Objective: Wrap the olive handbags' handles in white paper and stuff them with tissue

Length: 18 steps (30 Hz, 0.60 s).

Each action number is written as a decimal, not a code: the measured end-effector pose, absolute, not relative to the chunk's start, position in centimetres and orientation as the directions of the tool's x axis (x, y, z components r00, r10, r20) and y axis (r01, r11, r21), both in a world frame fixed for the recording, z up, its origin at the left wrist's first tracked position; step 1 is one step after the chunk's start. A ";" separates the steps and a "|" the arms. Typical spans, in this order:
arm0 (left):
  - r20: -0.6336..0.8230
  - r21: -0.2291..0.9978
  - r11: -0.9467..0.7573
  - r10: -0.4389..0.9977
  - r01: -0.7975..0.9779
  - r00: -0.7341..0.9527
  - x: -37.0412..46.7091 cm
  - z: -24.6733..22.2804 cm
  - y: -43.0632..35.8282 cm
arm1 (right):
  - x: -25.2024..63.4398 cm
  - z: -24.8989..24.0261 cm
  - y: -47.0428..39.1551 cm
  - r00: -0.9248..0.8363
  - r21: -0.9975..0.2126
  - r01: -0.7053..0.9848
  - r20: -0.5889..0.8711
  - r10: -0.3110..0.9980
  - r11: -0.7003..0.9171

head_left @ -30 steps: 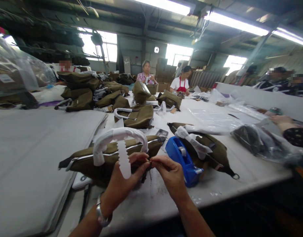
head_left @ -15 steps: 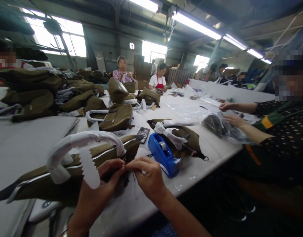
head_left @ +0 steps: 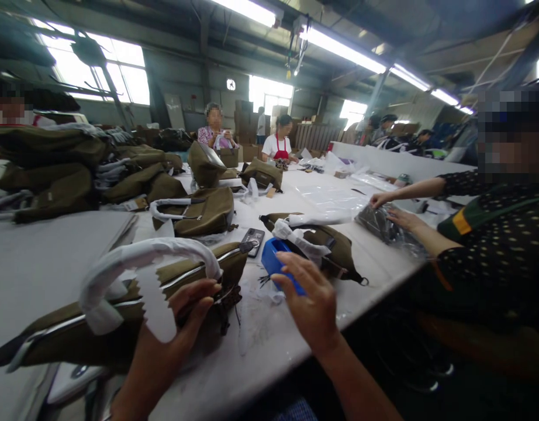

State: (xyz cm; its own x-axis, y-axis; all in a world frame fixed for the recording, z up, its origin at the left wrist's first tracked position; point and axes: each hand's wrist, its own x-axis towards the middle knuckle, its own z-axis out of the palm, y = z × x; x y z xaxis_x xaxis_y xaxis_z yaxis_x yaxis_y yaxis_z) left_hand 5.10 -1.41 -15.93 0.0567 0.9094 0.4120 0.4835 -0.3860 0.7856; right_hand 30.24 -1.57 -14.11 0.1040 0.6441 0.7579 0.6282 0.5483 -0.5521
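An olive handbag (head_left: 177,272) with a long zip lies in front of me. White wrapping covers its raised handle (head_left: 142,252), and a white strip with a jagged edge hangs from it. Thumb and fingertips of my left hand (head_left: 177,327) are pinched together by the handle's near base. What they pinch is too small to make out; a dark dangling piece (head_left: 228,304) and thin black cord hang just beside it. My right hand (head_left: 311,298), fingers apart and holding nothing visible, is in front of the blue tape dispenser (head_left: 272,257), partly hiding it; contact is unclear.
Another olive bag (head_left: 339,242) lies behind the dispenser, near a phone (head_left: 253,241). More bags (head_left: 54,187) are piled on the left. At right, a co-worker's hands (head_left: 403,219) handle a bag in clear plastic (head_left: 379,225). Other people sit across the table.
My right hand has left the left fingertips and moved right to the tape dispenser, its fingers opening. The left hand keeps its pinch at the handle base. The co-worker's hands moved lower over the plastic.
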 end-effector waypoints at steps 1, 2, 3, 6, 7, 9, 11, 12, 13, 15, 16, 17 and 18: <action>0.424 0.784 -0.393 0.904 0.482 0.047 4.9 -16.2 -1.4 | 31.9 -13.8 -1.2 0.154 -0.514 0.735 0.762 0.629 0.442; 0.437 0.784 -0.398 0.899 0.477 0.031 4.7 -16.4 -1.4 | 33.5 -13.6 -0.8 0.182 -0.485 0.815 0.735 0.653 0.318; 0.448 0.781 -0.403 0.894 0.477 0.021 4.6 -16.5 -1.3 | 35.1 -13.3 -0.2 0.186 -0.446 0.872 0.684 0.705 0.203; 0.483 0.733 -0.436 0.874 0.522 0.051 4.5 -16.5 -1.1 | 39.2 -12.0 2.2 0.116 -0.319 0.947 0.456 0.882 0.041; 0.495 0.708 -0.448 0.866 0.546 0.070 4.5 -16.4 -1.0 | 40.4 -11.3 3.3 0.090 -0.312 0.949 0.392 0.915 0.040; 0.510 0.667 -0.468 0.854 0.580 0.102 4.4 -16.2 -0.8 | 42.5 -9.3 6.0 0.072 -0.354 0.933 0.337 0.939 0.056; 0.527 0.647 -0.482 0.843 0.591 0.110 4.2 -16.2 -0.7 | 44.7 -6.9 9.3 0.124 -0.405 0.914 0.360 0.925 0.035; 0.532 0.639 -0.488 0.839 0.595 0.116 4.0 -16.4 -0.6 | 45.7 -5.7 11.2 0.159 -0.414 0.910 0.379 0.911 0.013; 0.537 0.631 -0.495 0.835 0.597 0.125 3.9 -16.6 -0.5 | 46.7 -4.6 13.2 0.193 -0.425 0.905 0.396 0.898 -0.007; 0.554 0.625 -0.512 0.823 0.590 0.127 3.7 -17.1 -0.3 | 48.4 -2.8 17.2 0.253 -0.437 0.898 0.432 0.866 -0.045; 0.563 0.628 -0.516 0.818 0.583 0.118 3.6 -17.3 -0.3 | 48.9 -2.1 19.1 0.270 -0.431 0.900 0.452 0.850 -0.056; 0.568 0.635 -0.517 0.816 0.574 0.106 3.6 -17.4 -0.2 | 49.3 -1.5 20.8 0.275 -0.420 0.906 0.477 0.835 -0.058; 0.569 0.646 -0.513 0.817 0.565 0.092 3.7 -17.4 -0.1 | 49.4 -1.1 22.4 0.271 -0.403 0.914 0.506 0.819 -0.053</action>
